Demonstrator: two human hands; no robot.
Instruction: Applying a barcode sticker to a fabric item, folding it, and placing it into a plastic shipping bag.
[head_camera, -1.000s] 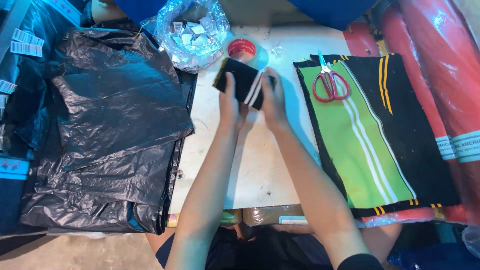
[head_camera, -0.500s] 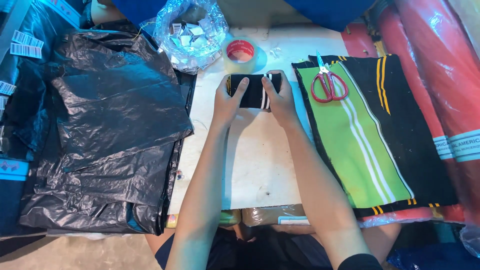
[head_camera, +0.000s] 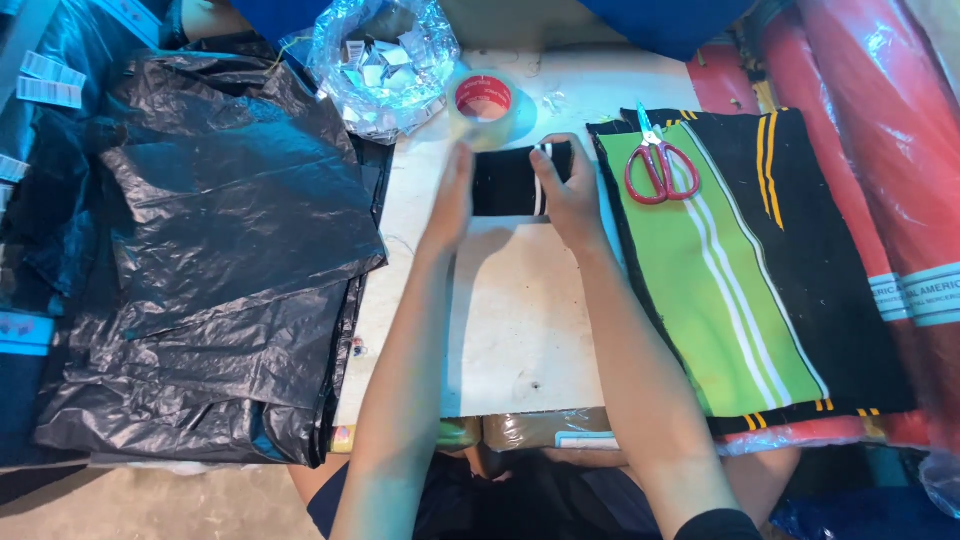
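Here the left hand (head_camera: 452, 200) and the right hand (head_camera: 568, 192) both rest on a small folded piece of black knit fabric (head_camera: 508, 182) with thin white stripes near its right end; the fabric lies flat on the white desk (head_camera: 510, 320), towards the far edge; the left hand is blurred, its fingers stretched along the fabric's left edge, pressing rather than closing round it; the right hand lies open and flat on the fabric's right end, thumb laid across the white stripes, gripping nothing. Just beyond the fabric stands a roll of clear tape (head_camera: 485, 105) with a red core, near the left fingertips, though whether they touch it cannot be told; behind that sits a clear plastic bag (head_camera: 385, 60) holding small paper tags. To the right of the hands lies a stack of green and black striped knit panels (head_camera: 740, 270), its left edge just beside the right hand; red-handled scissors (head_camera: 658, 165) lie closed on top of the stack near its far end. Left of the desk, crumpled black plastic bags (head_camera: 210, 260) are heaped; at the far right stand red fabric rolls (head_camera: 880, 130) wrapped in clear film.
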